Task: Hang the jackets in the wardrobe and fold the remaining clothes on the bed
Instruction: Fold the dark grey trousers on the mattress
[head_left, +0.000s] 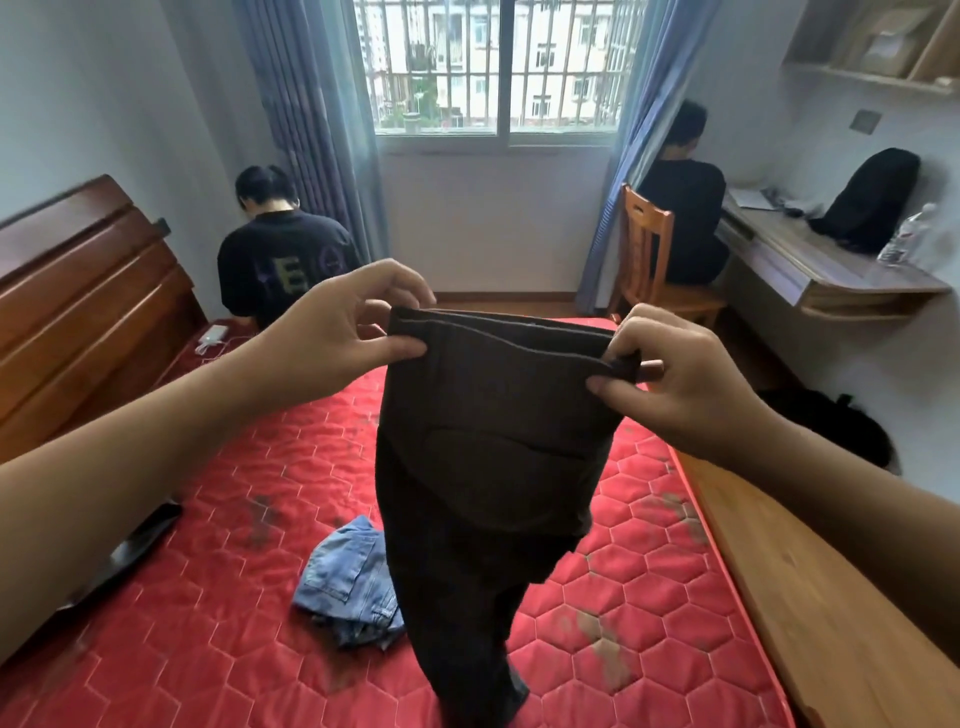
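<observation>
- The dark trousers (483, 467) hang by their waistband, stretched flat between the two hands. The legs drop straight down below the hands towards the bed (208, 649).
- The left hand (343, 327) pinches the left corner of the waistband between thumb and fingers; the right hand (670, 374) pinches the right corner the same way.
- Held up and apart like this, the cloth falls by its own weight and the seams line up, which looks like the start of a fold rather than a hanging.
- The lower ends of the legs run out of view at the bottom edge, so I cannot tell whether they touch the mattress.
- A denim garment (348, 577) lies crumpled on the bed, below the left hand and just beside the hanging legs; by its look it is not yet folded.
- A flat dark item (140, 540) lies on the bed under the left forearm; what it is I cannot tell.
- Beyond the hands, one person (283, 260) sits at the far side of the bed and another (685, 218) on a chair (644, 249).
- Beyond the right hand, the counter (810, 265) carries a black backpack (872, 200) and a water bottle (906, 236).
</observation>
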